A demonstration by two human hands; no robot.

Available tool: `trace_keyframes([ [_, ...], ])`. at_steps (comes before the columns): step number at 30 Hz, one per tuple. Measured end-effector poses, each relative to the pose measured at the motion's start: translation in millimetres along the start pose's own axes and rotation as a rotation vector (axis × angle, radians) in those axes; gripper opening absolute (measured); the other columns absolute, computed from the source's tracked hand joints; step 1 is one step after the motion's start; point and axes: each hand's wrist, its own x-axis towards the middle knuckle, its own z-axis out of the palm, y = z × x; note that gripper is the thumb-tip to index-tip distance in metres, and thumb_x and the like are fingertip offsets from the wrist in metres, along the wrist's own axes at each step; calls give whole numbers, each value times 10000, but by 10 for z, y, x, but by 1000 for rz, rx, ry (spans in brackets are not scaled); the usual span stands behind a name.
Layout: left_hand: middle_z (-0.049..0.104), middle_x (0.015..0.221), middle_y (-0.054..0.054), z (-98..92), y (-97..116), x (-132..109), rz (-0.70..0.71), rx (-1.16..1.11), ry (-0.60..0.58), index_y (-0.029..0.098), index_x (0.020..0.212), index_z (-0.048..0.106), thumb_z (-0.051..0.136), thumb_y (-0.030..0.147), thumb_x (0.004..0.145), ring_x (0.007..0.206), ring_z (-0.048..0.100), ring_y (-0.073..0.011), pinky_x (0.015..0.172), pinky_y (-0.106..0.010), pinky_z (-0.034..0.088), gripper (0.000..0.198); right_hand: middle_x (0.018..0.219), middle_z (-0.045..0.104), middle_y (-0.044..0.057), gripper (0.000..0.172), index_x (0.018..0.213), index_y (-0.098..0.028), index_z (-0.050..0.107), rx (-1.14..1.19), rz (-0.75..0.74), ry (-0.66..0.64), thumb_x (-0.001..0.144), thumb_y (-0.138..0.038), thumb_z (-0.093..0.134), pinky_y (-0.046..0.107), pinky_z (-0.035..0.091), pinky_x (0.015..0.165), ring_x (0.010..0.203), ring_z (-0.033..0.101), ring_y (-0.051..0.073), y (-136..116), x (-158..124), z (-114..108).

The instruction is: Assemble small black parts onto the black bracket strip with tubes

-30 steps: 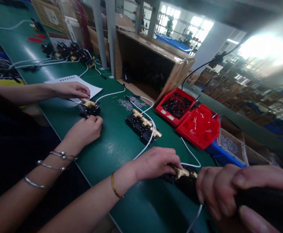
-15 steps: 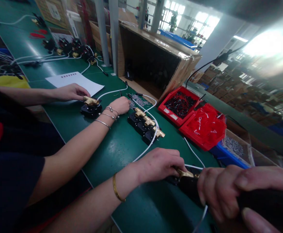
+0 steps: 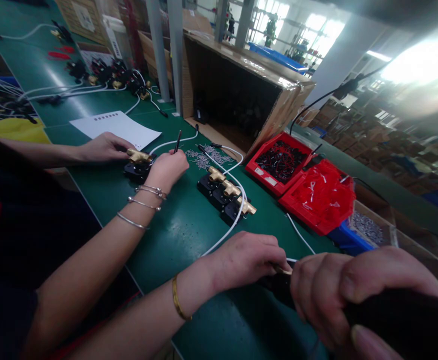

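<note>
Where hands (image 3: 249, 260) meet: brass-tipped black part (image 3: 279, 282).

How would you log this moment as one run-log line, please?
left hand: steadies black-and-brass part | right hand: grips black tool | co-worker's hand: holds pen-like tool

Co-worker's braceleted hand (image 3: 167, 169): off the screw pile (image 3: 204, 159), now drawn back beside the black-and-brass part (image 3: 139, 165), holding a thin dark tool (image 3: 177, 141) upright.
Right hand (image 3: 357, 295): shifted left, now hiding the brass fitting under the left hand (image 3: 247, 260).
</note>
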Motion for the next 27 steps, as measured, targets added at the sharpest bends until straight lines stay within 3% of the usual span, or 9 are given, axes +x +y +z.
trace_keyframes([
  [2,658,913,11,-4,2,-6,8,-2,-6,186,896,705,602,135,933,867,628,-105,759,-189,455,120,550,595,-55,210,926,-248,601,8,0,-28,880,-350,778,309,497,430,402,543,137,35,31,-34],
  [5,657,904,18,-12,3,-13,14,-13,-29,188,856,678,575,133,939,856,622,-101,751,-190,457,143,612,654,-37,156,1007,-242,618,30,-46,-231,915,-259,742,309,543,468,447,613,143,87,80,-95],
  [7,667,925,18,-14,-3,-20,19,-20,-46,189,866,670,556,128,940,868,622,-104,756,-196,460,149,630,664,-32,158,1026,-242,618,31,-53,-275,919,-235,734,307,547,479,459,626,145,103,97,-104],
  [12,660,925,23,0,-26,-37,37,-17,-37,193,866,664,531,115,937,866,616,-103,744,-195,453,170,553,572,-56,213,913,-256,597,-2,-6,-50,871,-345,786,286,465,444,416,521,131,21,42,29],
  [15,625,859,36,15,-28,-37,37,-12,-17,189,816,651,550,91,913,807,593,-87,702,-180,432,170,581,553,-48,210,932,-265,563,20,44,6,898,-369,742,296,439,482,466,515,140,-17,-16,113],
  [19,626,861,39,22,-21,-12,26,15,-10,192,837,673,574,70,890,805,590,-84,714,-174,439,166,598,517,-48,131,933,-258,537,48,-28,-4,899,-327,643,280,393,483,492,488,128,16,-26,146],
  [22,645,870,36,19,25,0,5,28,-25,198,874,705,642,71,865,835,609,-97,756,-182,461,142,594,507,-59,118,970,-259,555,97,-82,50,886,-302,626,276,398,461,455,466,112,-79,-26,59],
  [27,675,1006,-4,63,180,-46,-90,33,-11,213,965,728,661,86,882,973,632,-129,893,-236,488,166,579,492,-49,159,986,-220,611,185,-208,326,834,-264,629,287,403,462,428,440,98,-571,-208,-333],
])
